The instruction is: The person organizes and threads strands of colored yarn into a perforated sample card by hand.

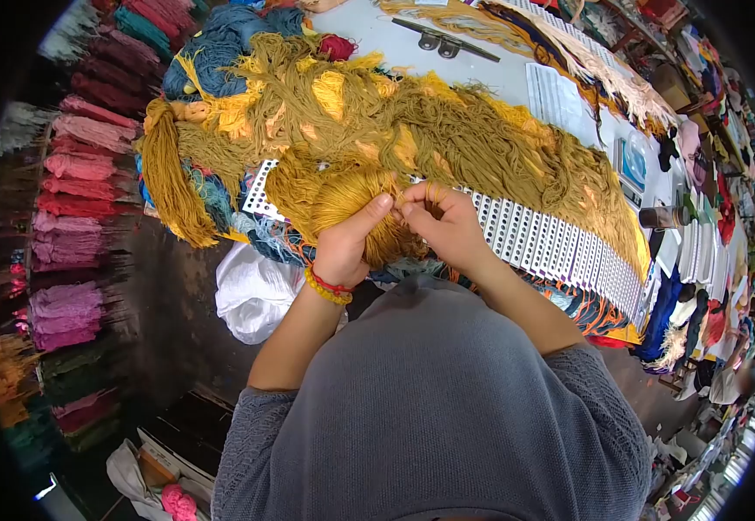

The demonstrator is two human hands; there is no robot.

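Observation:
A thick golden-brown skein of yarn [343,200] is bunched in front of my chest. My left hand [351,233] is wrapped round it, with the thumb pressed on top near one end. Close beside it, my right hand [443,224] pinches fine strands of the same yarn between thumb and fingers, and some strands loop round its fingers. The two hands nearly meet at the skein's right end. Behind them lies a broad heap of olive and yellow yarn [473,130] spread over the table.
White strips with rows of holes [560,239] run along the table's near edge. A black metal clip [445,40] and paper sheets [560,94] lie farther back. Pink and red skeins [82,165] hang at the left. A white plastic bag [256,291] sits below the table edge.

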